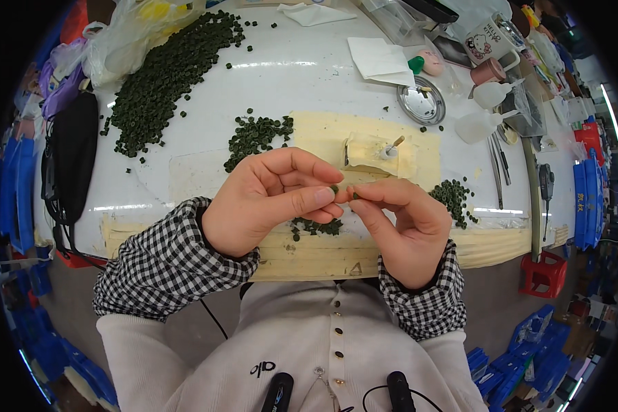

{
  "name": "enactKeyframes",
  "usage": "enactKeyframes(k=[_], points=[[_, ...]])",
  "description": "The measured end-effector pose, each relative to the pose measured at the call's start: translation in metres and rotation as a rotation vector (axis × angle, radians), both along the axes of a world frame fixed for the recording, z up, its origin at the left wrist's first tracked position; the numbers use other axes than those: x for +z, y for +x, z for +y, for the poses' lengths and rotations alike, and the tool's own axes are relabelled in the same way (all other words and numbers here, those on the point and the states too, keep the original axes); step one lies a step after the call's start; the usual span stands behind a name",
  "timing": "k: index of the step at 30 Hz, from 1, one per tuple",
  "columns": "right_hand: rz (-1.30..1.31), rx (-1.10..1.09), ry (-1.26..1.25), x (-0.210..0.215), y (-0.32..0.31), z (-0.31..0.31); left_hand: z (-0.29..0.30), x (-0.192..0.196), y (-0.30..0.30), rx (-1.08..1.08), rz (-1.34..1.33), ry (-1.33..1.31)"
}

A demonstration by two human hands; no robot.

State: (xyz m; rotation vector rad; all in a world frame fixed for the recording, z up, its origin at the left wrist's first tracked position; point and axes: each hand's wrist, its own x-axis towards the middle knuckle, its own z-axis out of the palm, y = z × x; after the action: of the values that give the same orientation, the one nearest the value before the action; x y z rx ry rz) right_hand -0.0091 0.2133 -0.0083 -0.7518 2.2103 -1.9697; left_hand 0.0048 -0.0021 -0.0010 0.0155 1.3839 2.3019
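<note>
head view, item one: i log my left hand [268, 199] raised above the white table [309, 82], fingers curled, thumb and forefinger pinched on a small green bead [334, 188]. item two: my right hand [398, 223] meets it fingertip to fingertip, pinched on another green bead [356, 196], over the loose beads [316, 226] below.

Centre: the left hand [268, 199] and right hand [398, 220] meet fingertip to fingertip above the table [309, 89], blocking the near middle.
Under the hands: a small heap of green beads [316, 226] lies there.
Left: bare white top between the large bead pile [165, 75] and the middle bead cluster [257, 134].
Right: crowded by another bead cluster [453, 196], squeeze bottles [484, 110], tweezers [498, 165] and a metal dish [421, 103].
Far edge: tissue [381, 60] and mug [487, 41] stand in the way.
</note>
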Motion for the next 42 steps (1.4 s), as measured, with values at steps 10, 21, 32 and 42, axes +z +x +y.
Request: enactKeyframes(k=[10,21,32,42], points=[[0.221,-0.029,0.074,0.005,-0.0036,-0.0051,0.0011,0.0001,0.0004,-0.012,0.016,-0.044],[0.145,-0.01,0.044,0.0032,-0.0028,-0.0048,-0.0001,0.0009,-0.0009,-0.07,-0.031,-0.081],[0.211,0.052,0.151,0.0088,-0.0029,-0.0022,-0.005,-0.0035,-0.0024,-0.169,-0.191,0.036],[0.218,0.003,0.092,0.0047,-0.0014,-0.0046,-0.0008,-0.0003,0.0026,-0.055,0.053,-0.083]])
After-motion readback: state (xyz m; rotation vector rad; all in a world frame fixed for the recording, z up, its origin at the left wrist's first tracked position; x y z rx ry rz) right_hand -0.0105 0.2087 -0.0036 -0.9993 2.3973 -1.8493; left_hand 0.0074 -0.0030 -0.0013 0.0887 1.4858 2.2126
